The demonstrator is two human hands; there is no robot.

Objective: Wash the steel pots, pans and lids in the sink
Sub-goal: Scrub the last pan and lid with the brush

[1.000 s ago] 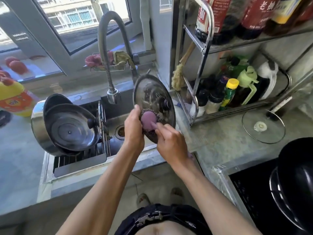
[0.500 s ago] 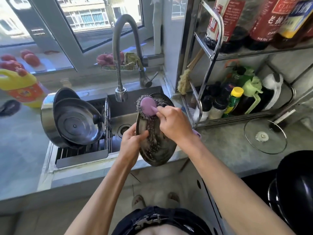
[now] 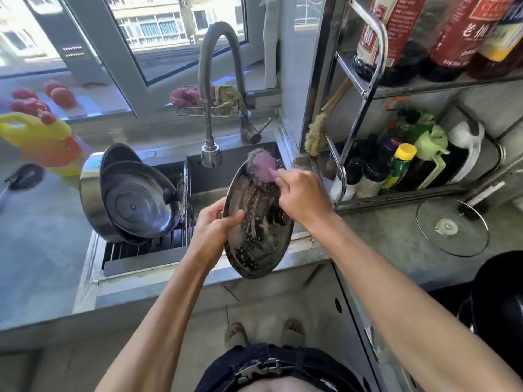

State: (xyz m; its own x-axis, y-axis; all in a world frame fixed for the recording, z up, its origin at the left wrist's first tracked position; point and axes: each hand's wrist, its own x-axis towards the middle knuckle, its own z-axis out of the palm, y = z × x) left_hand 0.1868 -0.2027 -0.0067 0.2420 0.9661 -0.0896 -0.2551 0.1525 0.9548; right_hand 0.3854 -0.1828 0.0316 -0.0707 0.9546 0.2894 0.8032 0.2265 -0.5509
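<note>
Scrubber stroke has run from lid's near part to far rim. Right hand (image 3: 304,198) pinches purple-handled steel-wool scrubber (image 3: 264,168); left hand (image 3: 215,224) grips soapy round steel lid (image 3: 254,236) by its left edge. Scrubbing nearly covers lid; rinse next.

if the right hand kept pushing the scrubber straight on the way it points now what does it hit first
The right hand points up and left along the steel lid, pressing the purple scrubber at its far rim. Past the rim, the first thing is probably the faucet head, though depth is unclear; it may pass in front of it.
</note>
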